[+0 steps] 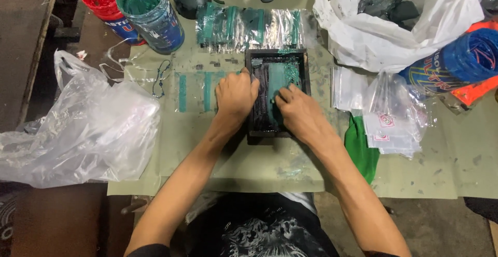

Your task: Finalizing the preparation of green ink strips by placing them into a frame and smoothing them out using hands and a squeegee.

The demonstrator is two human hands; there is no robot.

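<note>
Printing frame (277, 91), small and black, lies flat on the green-covered table (415, 174), smeared with teal ink. Left hand (236, 97) presses its left edge; right hand (301, 113) pushes down inside, fingers curled, nothing visibly gripped. Printed plastic strips (249, 28) lie finished beyond; blank bags (394, 122) wait at right.

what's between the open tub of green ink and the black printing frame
In the head view, a row of clear plastic bags printed with green stripes lies between the green ink tub and the black frame.
</note>
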